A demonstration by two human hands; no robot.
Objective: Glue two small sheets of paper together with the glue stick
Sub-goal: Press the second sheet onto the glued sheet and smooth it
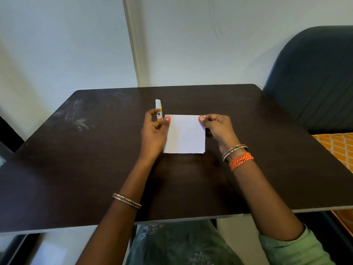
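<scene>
A small white square of paper lies flat in the middle of the dark table. I cannot tell whether it is one sheet or two stacked. My left hand pinches its top left corner between thumb and fingers. Just behind that hand a glue stick stands upright, white cap on top, yellow and pink label; whether the hand touches it is unclear. My right hand pinches the paper's top right corner and covers its right edge.
A dark blue chair back rises at the table's right rear corner. Orange patterned fabric lies beside the right edge. White smears mark the table's left rear. A pale wall stands close behind the table.
</scene>
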